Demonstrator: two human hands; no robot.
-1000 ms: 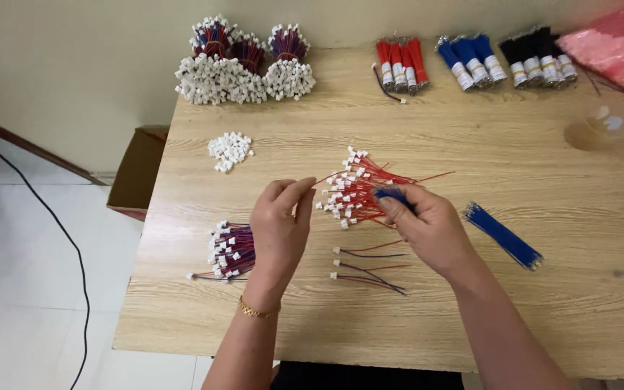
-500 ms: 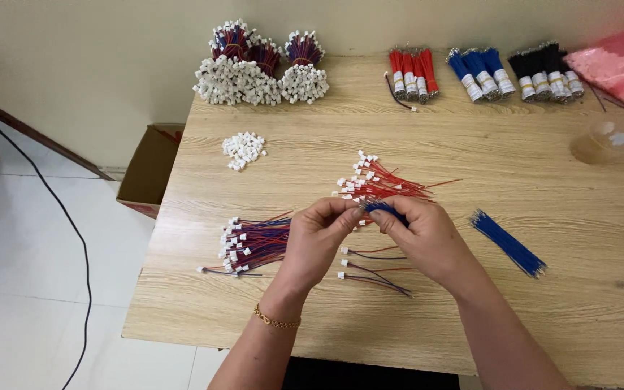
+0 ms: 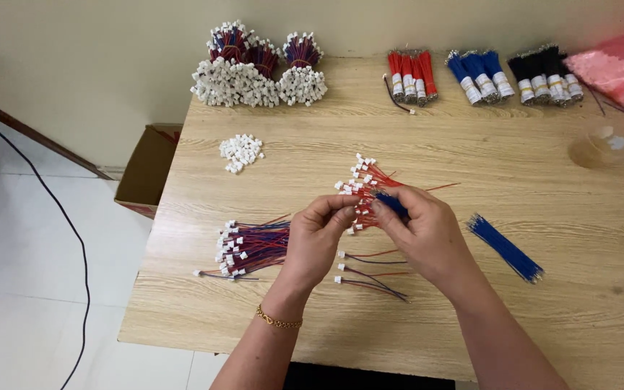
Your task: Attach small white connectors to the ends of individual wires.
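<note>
Fan of thin red wires with small white plug ends point(image 3: 365, 189) held above wooden bench point(image 3: 514, 173), left hand point(image 3: 317, 238) fingers pinched on it, right hand point(image 3: 422, 235) fingers closed around blue wires point(image 3: 393, 204)

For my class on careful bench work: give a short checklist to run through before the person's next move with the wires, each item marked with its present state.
1. Both hands meet over the table: ok.
2. Left hand fingers pinch a white connector: cannot tell, too small.
3. Right hand holds blue wire: ok.
4. Red wires with connectors within reach: ok.
5. Loose blue wires lie apart from the finished bundle: ok.
6. Spare white connectors on the table: ok.
</note>
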